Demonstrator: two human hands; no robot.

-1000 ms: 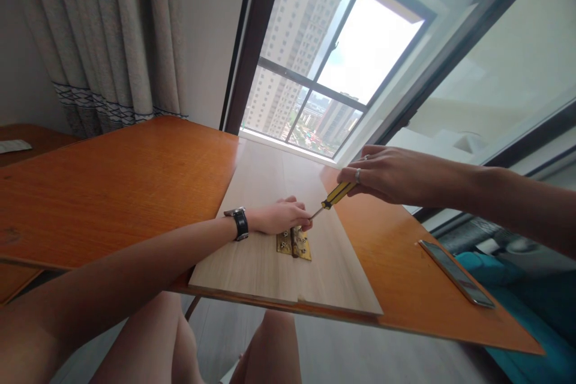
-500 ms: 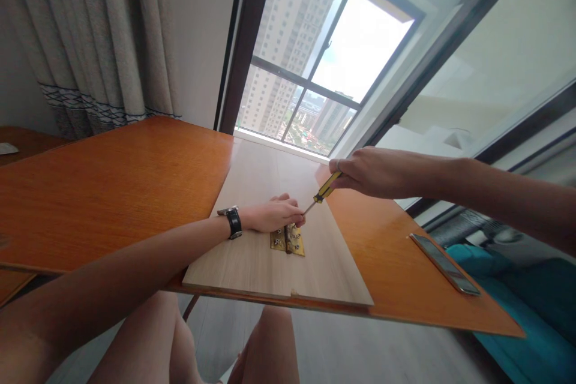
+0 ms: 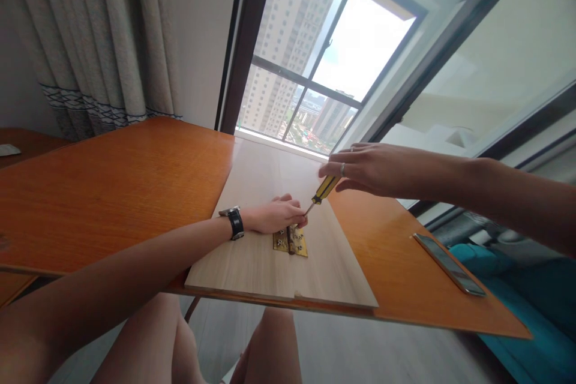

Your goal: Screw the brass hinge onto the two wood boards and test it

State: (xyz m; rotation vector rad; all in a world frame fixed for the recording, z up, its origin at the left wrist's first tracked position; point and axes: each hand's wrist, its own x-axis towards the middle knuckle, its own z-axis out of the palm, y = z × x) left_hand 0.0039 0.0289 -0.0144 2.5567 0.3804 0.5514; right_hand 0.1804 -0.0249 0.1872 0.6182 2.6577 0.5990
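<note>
A brass-coloured hinge [image 3: 290,243] lies unfolded on a pale wood-grain board [image 3: 252,267], with several screw heads showing on its leaves. My left hand [image 3: 281,216], with a black watch at the wrist, rests over the hinge's far end. Its fingertips are pinched together by the screwdriver tip; what they hold there is hidden. Above and to the right, my right hand [image 3: 355,168] is on the handle of a yellow-and-black screwdriver [image 3: 324,189], its fingers straightened along the top of the grip. The screwdriver slants down to the left hand's fingertips.
Under the board is an orange-brown wooden table [image 3: 135,192]. A smartphone [image 3: 449,264] lies near its right edge, beside teal upholstery [image 3: 508,312]. Beyond the table stand a window [image 3: 310,81] and a grey curtain [image 3: 99,36]. My knees are below the front edge.
My right hand's fingers have loosened and stretched out over the screwdriver handle, where they were curled around it before. The left hand stays in place at the hinge.
</note>
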